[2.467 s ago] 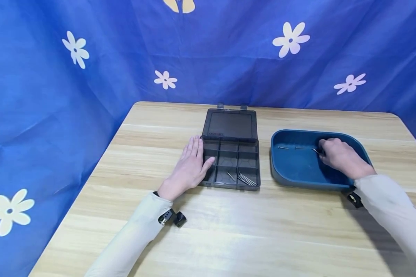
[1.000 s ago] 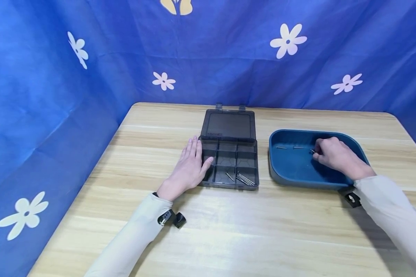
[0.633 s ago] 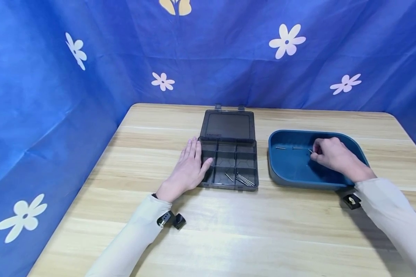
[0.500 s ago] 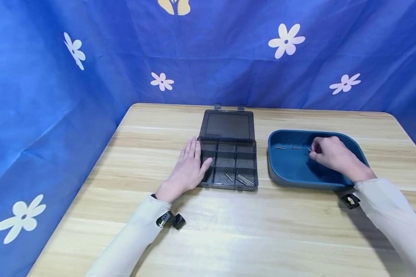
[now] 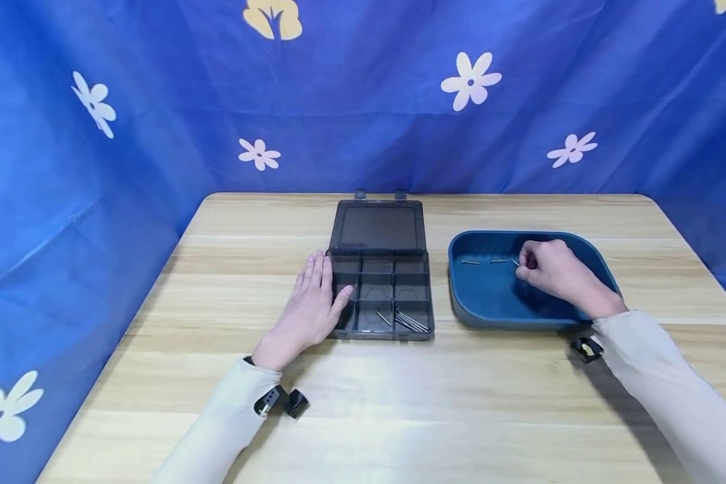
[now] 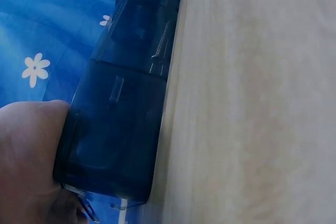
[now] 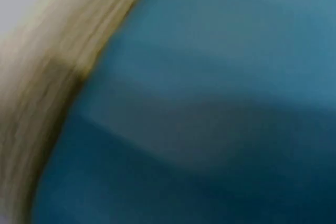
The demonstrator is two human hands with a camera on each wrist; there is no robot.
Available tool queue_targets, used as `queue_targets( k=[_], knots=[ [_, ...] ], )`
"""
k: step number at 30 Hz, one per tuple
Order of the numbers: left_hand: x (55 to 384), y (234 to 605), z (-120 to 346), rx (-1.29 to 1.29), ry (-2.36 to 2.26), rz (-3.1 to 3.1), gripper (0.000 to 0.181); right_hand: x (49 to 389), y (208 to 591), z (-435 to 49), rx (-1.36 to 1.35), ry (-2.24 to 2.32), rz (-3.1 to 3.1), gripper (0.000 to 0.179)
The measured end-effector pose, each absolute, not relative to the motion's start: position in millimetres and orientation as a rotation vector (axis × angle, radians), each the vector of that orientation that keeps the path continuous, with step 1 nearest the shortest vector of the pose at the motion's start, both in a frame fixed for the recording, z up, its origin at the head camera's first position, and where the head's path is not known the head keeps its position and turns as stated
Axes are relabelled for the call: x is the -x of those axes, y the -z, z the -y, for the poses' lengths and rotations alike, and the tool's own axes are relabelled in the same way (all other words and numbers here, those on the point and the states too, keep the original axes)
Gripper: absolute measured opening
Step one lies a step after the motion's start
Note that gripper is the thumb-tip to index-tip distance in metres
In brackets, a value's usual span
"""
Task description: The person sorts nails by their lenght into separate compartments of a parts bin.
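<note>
No text can be read with certainty. A small line of faint lettering (image 5: 354,245) stands near the left corner of the lid (image 5: 380,223) of the dark box (image 5: 376,288), too dim to make out.

I've got the compartment box (image 5: 376,289) left, tub (image 5: 487,296) right, both on the tabletop (image 5: 387,417), curtain (image 5: 363,121) behind. Lid (image 5: 378,226) behind the box. One screw (image 5: 384,318) in front-middle compartment, several screws (image 5: 411,322) front-right. Two loose screws (image 5: 499,261) in tub's back left, right hand (image 5: 553,272) beside them. Left hand (image 5: 305,309) on box's left edge.
</note>
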State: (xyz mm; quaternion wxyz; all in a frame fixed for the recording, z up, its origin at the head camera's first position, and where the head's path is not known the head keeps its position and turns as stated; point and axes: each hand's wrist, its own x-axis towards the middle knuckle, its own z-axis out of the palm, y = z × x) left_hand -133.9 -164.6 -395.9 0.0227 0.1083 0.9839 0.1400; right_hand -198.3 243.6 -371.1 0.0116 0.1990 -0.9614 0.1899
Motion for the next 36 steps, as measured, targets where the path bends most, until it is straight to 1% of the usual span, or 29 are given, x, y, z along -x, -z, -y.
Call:
queue_targets(
  k=[17, 22, 28, 32, 36],
  knots=[
    [132.7, 393.5, 164.9, -0.305, -0.411, -3.033, 0.075, 193.3, 361.1, -230.7, -0.688, -0.573, 2.896, 0.006],
    [132.0, 393.1, 165.3, -0.295, -0.412, -3.032, 0.076, 189.2, 358.1, -223.0, -0.761, -0.485, 2.841, 0.008],
    [132.3, 393.1, 165.2, -0.299, -0.388, -3.039, 0.076, 185.6, 357.2, -213.7, -0.901, -0.265, 2.735, 0.012],
    [133.3, 393.8, 165.2, -0.309, -0.383, -3.036, 0.076, 186.2, 360.4, -208.9, -0.994, -0.209, 2.620, 0.015],
    [133.7, 395.2, 165.9, -0.307, -0.384, -3.035, 0.075, 187.7, 364.3, -205.7, -1.012, -0.174, 2.525, 0.015]
  ],
)
